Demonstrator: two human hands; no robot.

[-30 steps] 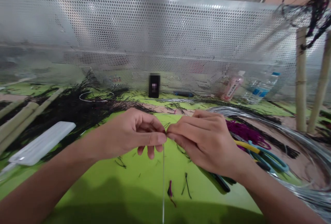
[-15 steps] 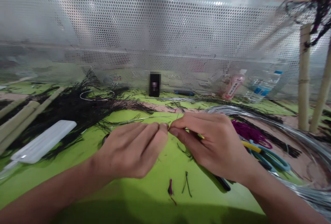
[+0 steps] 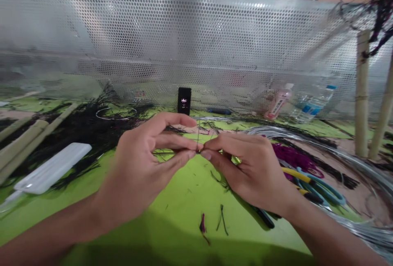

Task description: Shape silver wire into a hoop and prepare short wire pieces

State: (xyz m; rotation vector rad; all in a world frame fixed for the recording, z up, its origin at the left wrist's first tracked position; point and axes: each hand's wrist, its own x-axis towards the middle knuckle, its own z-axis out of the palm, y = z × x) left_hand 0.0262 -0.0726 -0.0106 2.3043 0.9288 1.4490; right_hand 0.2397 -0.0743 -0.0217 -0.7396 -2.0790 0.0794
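Note:
My left hand (image 3: 132, 172) pinches a thin wire (image 3: 198, 131) between thumb and a fingertip, its index finger raised and bent above. A length of the wire stands upright between the hands, and thin dark strands (image 3: 166, 152) run leftward behind my left thumb. My right hand (image 3: 254, 167) grips the same spot with thumb and index finger, fingertips almost touching those of the left. A black tool handle (image 3: 265, 217) pokes out beneath my right hand. On the green tabletop (image 3: 172, 225) in front lie a small purple-and-black scrap (image 3: 202, 225) and a forked dark strand (image 3: 222, 219).
To the right are yellow-and-black handles (image 3: 297, 174), light-blue tool handles (image 3: 333, 192), purple thread (image 3: 294, 157) and a coil of silver wire (image 3: 307, 139). Black strands (image 3: 92, 129) and a white power strip-like block (image 3: 55, 167) lie left. A perforated metal panel (image 3: 184, 32) stands behind a phone (image 3: 184, 100).
My left hand has turned and opened out, its index finger lifting, which exposes the upright wire and dark strands. My right hand keeps its pinch in nearly the same place.

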